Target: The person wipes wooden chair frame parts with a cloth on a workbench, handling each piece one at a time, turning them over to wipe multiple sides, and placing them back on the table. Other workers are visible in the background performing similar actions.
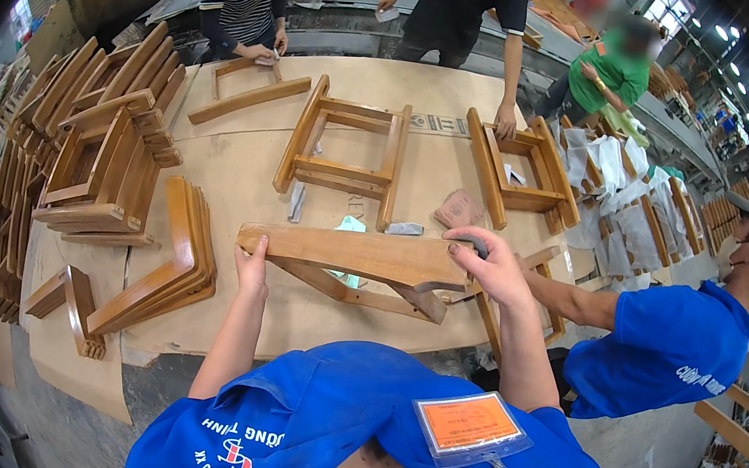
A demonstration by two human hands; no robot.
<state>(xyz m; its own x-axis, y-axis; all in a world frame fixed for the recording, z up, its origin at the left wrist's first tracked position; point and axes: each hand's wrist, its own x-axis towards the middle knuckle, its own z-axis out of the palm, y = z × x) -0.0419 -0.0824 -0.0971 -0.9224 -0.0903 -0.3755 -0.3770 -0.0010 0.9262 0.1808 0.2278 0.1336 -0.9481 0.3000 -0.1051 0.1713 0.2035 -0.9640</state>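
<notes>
Wooden chair-leg frame point(343, 251) spans the centre of the picture, tilted so that one broad board faces my view, and I watch from afar how the two hands share it. The left hand point(252, 267) grips its left end, thumb laid over the face; the fingers behind are hidden from me. The right hand point(501, 273) is at the upper right corner, its fingers curled around a dark grey pad point(478, 245); whether it also bears any of the weight, I cannot tell.

The relation I would go by is this: the board's long axis runs left to right, between the hands, so the frame lies to the right of the left hand and to the left of the right one. The pad hand is nearer the wider end.

Beyond, on the cardboard-covered table point(241, 163), I see an assembled frame point(343, 172) at upper centre, and another point(533, 197) right of it, under a co-worker's hand point(505, 120). Nested L-shaped wooden parts point(187, 236) lie left of centre.
</notes>
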